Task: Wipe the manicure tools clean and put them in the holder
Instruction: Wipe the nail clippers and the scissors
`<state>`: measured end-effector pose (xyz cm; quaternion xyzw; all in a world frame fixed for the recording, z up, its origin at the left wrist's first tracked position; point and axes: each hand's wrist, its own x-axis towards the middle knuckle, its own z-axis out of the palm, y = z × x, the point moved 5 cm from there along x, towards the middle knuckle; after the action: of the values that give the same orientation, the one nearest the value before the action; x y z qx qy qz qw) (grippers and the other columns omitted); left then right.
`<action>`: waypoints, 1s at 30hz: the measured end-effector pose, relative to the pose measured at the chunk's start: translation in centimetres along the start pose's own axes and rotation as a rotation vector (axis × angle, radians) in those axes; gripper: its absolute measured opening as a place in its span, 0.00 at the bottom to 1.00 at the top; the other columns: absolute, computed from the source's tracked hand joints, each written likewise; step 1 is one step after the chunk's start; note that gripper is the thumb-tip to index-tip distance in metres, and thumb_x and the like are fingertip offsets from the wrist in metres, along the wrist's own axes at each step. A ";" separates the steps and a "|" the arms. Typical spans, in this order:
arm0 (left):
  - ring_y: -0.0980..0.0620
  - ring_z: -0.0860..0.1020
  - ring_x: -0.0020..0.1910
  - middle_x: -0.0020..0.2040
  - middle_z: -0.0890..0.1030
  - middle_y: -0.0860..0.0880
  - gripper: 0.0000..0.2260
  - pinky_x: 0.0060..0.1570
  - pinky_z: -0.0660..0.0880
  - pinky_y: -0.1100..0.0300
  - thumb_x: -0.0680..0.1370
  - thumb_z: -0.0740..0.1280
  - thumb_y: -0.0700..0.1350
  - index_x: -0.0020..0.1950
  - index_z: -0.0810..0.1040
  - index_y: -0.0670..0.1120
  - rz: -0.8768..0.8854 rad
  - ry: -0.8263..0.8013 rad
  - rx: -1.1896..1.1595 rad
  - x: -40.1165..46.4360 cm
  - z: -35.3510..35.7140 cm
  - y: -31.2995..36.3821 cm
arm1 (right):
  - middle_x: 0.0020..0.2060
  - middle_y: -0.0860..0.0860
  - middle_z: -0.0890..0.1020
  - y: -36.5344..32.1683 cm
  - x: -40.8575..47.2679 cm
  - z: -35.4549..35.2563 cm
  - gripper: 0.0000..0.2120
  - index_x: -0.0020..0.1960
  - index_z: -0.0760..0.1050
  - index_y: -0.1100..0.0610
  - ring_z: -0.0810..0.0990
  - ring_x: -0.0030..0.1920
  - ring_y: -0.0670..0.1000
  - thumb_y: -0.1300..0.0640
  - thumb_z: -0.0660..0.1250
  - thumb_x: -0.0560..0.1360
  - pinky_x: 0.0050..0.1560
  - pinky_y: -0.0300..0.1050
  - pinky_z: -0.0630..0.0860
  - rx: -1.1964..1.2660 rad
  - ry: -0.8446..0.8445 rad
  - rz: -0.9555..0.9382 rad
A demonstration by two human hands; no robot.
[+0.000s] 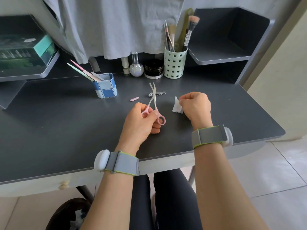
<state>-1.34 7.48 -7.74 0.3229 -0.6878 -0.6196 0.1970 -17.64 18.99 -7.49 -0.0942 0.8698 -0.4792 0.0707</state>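
Observation:
My left hand (139,122) grips the pink handles of small scissors (153,98), whose silver blades stand open and point away from me. My right hand (196,107) pinches a crumpled white wipe (177,107) just right of the scissors, apart from the blades. Silver nail clippers (157,94) lie on the dark desk behind the blades. A small pink cap (134,99) lies to their left. The blue checked holder (106,87) stands at the back left with two nail files (81,70) leaning out of it.
A green perforated cup (175,63) of brushes, a black jar (153,68) and a round bottle (136,68) line the back. A grey cloth (113,27) hangs behind. Shelves flank the desk (66,130); a boxed item (25,52) sits on the left one. A bin (71,214) stands under the desk.

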 end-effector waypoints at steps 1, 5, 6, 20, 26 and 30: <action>0.50 0.83 0.34 0.40 0.84 0.42 0.06 0.38 0.83 0.53 0.80 0.68 0.43 0.51 0.73 0.42 0.001 0.005 -0.001 0.0 -0.1 0.0 | 0.49 0.52 0.85 0.1 0.0 -0.1 0.11 0.50 0.85 0.53 0.81 0.53 0.56 0.60 0.65 0.75 0.56 0.51 0.80 -0.037 0.017 -0.015; 0.49 0.84 0.34 0.40 0.84 0.43 0.06 0.39 0.84 0.52 0.80 0.68 0.43 0.51 0.74 0.42 -0.005 0.028 -0.004 0.1 -0.7 -0.1 | 0.57 0.53 0.81 -0.1 -0.1 -0.8 0.14 0.55 0.82 0.50 0.80 0.54 0.56 0.59 0.62 0.75 0.57 0.50 0.77 -0.077 0.118 -0.037; 0.49 0.84 0.34 0.40 0.84 0.43 0.06 0.39 0.84 0.52 0.80 0.69 0.43 0.51 0.74 0.42 -0.007 0.034 -0.008 0.1 -0.9 -0.1 | 0.58 0.52 0.80 -0.5 -0.2 -0.9 0.14 0.56 0.82 0.49 0.80 0.53 0.56 0.59 0.62 0.75 0.55 0.48 0.76 -0.076 0.139 -0.044; 0.49 0.84 0.34 0.40 0.85 0.43 0.07 0.42 0.84 0.47 0.79 0.70 0.45 0.52 0.75 0.44 -0.044 0.129 -0.048 0.4 -5.1 -1.1 | 0.38 0.44 0.81 -6.3 -2.0 4.8 0.05 0.47 0.84 0.50 0.81 0.47 0.50 0.55 0.69 0.75 0.48 0.44 0.77 -0.009 -0.109 -0.232; 0.48 0.84 0.34 0.40 0.85 0.43 0.08 0.41 0.84 0.49 0.79 0.71 0.44 0.52 0.75 0.43 -0.052 0.162 -0.056 0.3 -6.5 -1.6 | 0.40 0.48 0.83 -6.8 -2.2 7.6 0.05 0.47 0.84 0.51 0.82 0.48 0.53 0.53 0.70 0.75 0.49 0.47 0.79 -0.083 -0.187 -0.213; 0.49 0.85 0.35 0.41 0.85 0.43 0.07 0.42 0.84 0.48 0.79 0.71 0.45 0.52 0.75 0.44 -0.061 0.181 -0.055 0.7 -7.4 -1.8 | 0.47 0.53 0.85 -7.0 -1.6 9.6 0.09 0.50 0.84 0.53 0.82 0.50 0.57 0.48 0.71 0.75 0.46 0.44 0.73 -0.201 -0.216 -0.171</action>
<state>3.50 1.57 -8.50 0.3928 -0.6399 -0.6121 0.2481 -13.37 7.84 -6.65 -0.2255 0.8895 -0.3809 0.1130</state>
